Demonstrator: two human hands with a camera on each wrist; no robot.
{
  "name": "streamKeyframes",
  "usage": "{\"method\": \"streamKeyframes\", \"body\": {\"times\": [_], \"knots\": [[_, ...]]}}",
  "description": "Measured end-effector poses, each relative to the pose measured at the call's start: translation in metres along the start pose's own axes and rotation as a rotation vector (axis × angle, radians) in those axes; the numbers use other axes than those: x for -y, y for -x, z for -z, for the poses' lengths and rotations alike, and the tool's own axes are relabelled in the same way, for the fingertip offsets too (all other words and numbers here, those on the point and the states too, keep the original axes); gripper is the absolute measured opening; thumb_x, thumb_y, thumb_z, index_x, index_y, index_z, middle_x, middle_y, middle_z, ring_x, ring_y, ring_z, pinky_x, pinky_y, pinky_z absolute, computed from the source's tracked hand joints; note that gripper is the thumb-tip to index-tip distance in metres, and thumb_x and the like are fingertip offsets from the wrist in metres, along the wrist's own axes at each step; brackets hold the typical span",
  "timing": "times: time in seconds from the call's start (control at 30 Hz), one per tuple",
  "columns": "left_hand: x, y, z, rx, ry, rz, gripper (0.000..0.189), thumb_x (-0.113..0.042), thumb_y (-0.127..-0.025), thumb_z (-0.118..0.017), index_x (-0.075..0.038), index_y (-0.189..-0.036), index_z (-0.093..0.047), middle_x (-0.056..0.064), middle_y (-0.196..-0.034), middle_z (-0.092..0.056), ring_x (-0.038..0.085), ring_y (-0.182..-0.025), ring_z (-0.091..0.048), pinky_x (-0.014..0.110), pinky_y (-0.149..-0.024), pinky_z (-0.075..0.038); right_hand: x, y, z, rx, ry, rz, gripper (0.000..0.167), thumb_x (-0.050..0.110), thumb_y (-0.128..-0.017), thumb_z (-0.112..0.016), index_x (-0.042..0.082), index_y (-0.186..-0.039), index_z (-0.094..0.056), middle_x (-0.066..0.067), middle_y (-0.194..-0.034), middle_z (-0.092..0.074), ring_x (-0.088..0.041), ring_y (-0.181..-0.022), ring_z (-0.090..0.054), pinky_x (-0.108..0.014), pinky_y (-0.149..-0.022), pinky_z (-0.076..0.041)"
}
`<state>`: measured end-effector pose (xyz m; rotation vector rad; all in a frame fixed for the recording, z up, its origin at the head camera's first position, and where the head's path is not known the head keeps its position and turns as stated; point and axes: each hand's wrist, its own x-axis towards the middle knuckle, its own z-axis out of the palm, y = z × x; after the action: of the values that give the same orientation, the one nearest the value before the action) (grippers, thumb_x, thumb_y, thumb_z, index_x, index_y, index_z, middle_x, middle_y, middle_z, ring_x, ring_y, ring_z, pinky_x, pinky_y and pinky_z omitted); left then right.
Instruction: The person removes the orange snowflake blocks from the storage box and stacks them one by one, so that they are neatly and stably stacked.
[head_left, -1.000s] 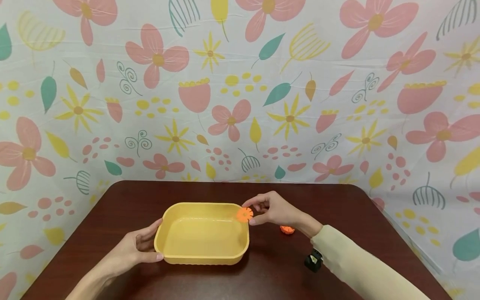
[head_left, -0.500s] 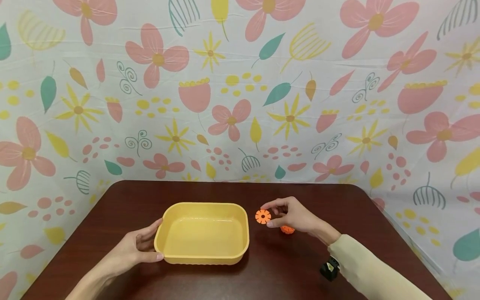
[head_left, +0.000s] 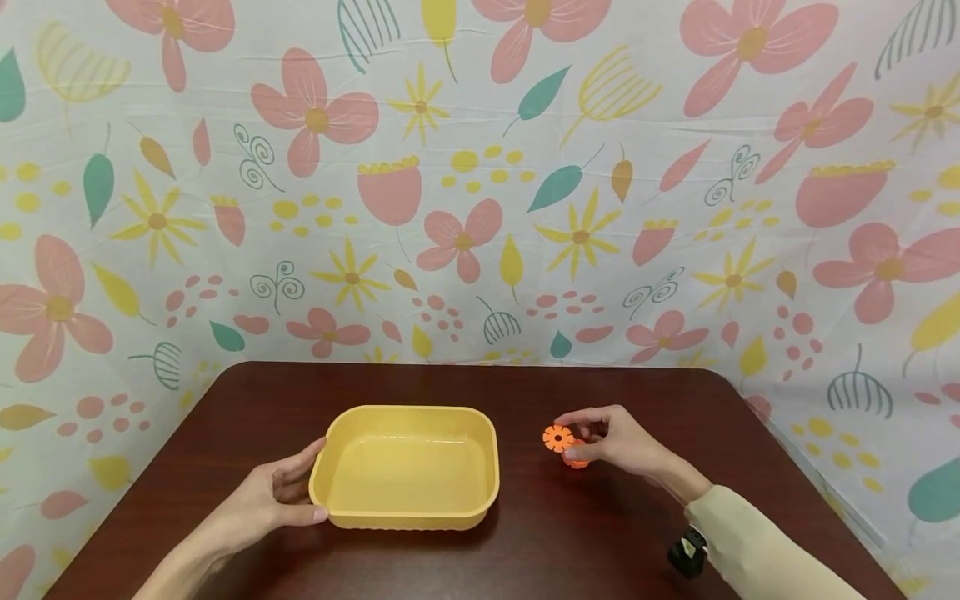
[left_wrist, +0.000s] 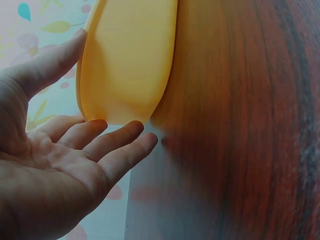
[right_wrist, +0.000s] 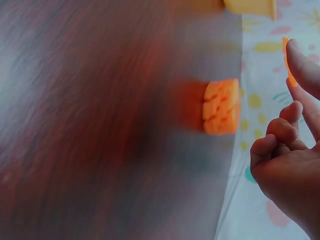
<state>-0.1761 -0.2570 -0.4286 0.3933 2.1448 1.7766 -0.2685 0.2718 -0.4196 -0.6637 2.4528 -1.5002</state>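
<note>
A yellow rectangular tray [head_left: 405, 515] with raised walls sits on the table at centre left. My left hand [head_left: 258, 498] rests against its left end, thumb and fingers spread along the wall and fairly straight, as the left wrist view shows with the hand [left_wrist: 65, 160] beside the tray [left_wrist: 130, 55]. Between thumb and index finger my right hand [head_left: 626, 442] pinches an orange notched disc [head_left: 553, 437], seen edge-on as a thin disc [right_wrist: 288, 60] in the right wrist view. Just behind it in the head view is a short stack of similar orange discs [head_left: 576, 461], appearing as a stack [right_wrist: 221, 106] on the table.
The dark brown wooden table [head_left: 480, 567] has rounded far corners. A white cloth [head_left: 480, 183] printed with flowers and leaves hangs behind it and along the sides. A small black device [head_left: 687, 552] is strapped at the right wrist, below a pale sleeve [head_left: 765, 542].
My right hand has moved right, away from the tray's far right corner, carrying the pinched orange disc to the stack. My left hand and the tray have stayed put.
</note>
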Motion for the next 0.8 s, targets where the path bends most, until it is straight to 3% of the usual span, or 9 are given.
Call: {"method": "streamKeyframes", "body": {"times": [0.27,0.8], "knots": [[0.0,0.0,0.0,0.003,0.007,-0.006,0.097,-0.009,-0.094,-0.081,-0.003,-0.168,-0.019,0.027,-0.168,-0.022,0.048,-0.146,-0.04,0.033,-0.096,-0.056,-0.019,0.011,0.01,-0.041,0.013,-0.053,0.041,0.008,-0.089,-0.086,-0.001,-0.127,-0.074,-0.014,-0.087,-0.051,-0.016,-0.073,-0.045,-0.024,-0.059,-0.037],[-0.001,0.001,0.0,0.0,0.006,0.0,0.097,-0.01,-0.094,-0.081,-0.003,-0.168,-0.019,0.026,-0.168,-0.022,0.046,-0.145,-0.042,0.034,-0.096,-0.056,-0.032,0.014,0.015,-0.044,0.063,-0.062,0.041,0.009,-0.088,-0.087,-0.001,-0.126,-0.075,-0.011,-0.085,-0.052,-0.017,-0.073,-0.046,-0.024,-0.06,-0.037]]}}
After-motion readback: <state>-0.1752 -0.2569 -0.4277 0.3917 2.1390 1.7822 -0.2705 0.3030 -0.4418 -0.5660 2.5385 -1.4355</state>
